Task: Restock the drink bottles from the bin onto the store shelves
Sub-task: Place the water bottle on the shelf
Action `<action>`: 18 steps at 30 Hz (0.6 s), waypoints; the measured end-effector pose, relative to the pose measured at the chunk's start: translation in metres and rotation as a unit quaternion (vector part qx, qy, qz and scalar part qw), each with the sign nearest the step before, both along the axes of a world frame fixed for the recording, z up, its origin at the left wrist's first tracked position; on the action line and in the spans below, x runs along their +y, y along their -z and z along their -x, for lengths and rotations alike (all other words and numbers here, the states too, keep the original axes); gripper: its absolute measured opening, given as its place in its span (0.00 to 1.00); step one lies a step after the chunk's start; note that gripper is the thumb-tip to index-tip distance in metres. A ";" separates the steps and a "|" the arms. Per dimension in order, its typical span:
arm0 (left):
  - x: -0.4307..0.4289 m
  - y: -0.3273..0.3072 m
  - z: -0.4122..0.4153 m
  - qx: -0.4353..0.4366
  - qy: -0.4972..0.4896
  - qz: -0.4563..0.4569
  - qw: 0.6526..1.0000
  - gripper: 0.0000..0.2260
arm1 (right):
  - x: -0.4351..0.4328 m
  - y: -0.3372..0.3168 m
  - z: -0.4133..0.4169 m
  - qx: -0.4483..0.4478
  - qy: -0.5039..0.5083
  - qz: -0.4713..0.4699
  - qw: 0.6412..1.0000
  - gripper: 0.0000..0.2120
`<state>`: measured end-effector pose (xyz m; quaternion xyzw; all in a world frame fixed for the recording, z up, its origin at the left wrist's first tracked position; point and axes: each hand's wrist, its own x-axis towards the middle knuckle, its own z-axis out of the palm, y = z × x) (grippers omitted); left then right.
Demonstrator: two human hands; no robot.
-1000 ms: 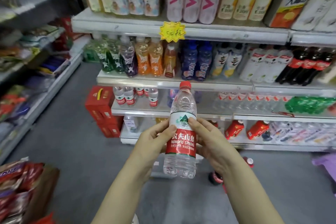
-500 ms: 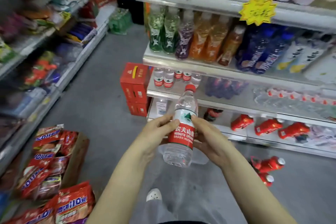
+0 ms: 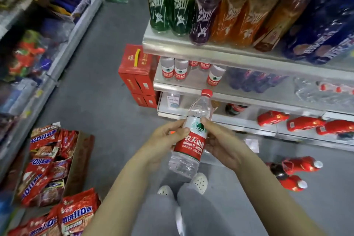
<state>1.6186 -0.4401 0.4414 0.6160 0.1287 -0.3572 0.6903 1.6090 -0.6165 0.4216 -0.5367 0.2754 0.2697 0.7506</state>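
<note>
A clear water bottle [image 3: 191, 145] with a red cap and a red label is held tilted in front of the shelves. My left hand [image 3: 164, 140] grips its label from the left and my right hand [image 3: 220, 143] grips it from the right. Just beyond its cap runs a lower shelf [image 3: 191, 87] where several matching water bottles [image 3: 179, 71] stand at the left end. The bin is out of view.
Coloured drink bottles [image 3: 201, 5] fill the shelf above. Red boxes [image 3: 136, 74] are stacked at the shelf's left end. Red bottles [image 3: 293, 172] lie on the grey floor at right. A carton of red snack packets [image 3: 47, 163] sits on the floor at left, beside snack shelves [image 3: 28, 34].
The view has moved closer to the shelves and tipped down. The bottle stays held in both hands, now leaning more to the right, its cap near the lower shelf's edge.
</note>
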 end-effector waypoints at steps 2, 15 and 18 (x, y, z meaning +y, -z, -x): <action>-0.005 0.032 -0.021 0.004 -0.010 -0.005 1.000 0.10 | -0.001 0.032 -0.021 0.017 -0.001 0.003 1.000 0.17; -0.013 0.204 -0.159 -0.019 -0.030 -0.078 0.996 0.15 | -0.007 0.181 -0.156 -0.067 0.043 0.124 0.989 0.19; -0.009 0.220 -0.205 -0.066 -0.107 -0.142 0.982 0.23 | -0.019 0.183 -0.189 -0.114 0.043 0.179 0.976 0.12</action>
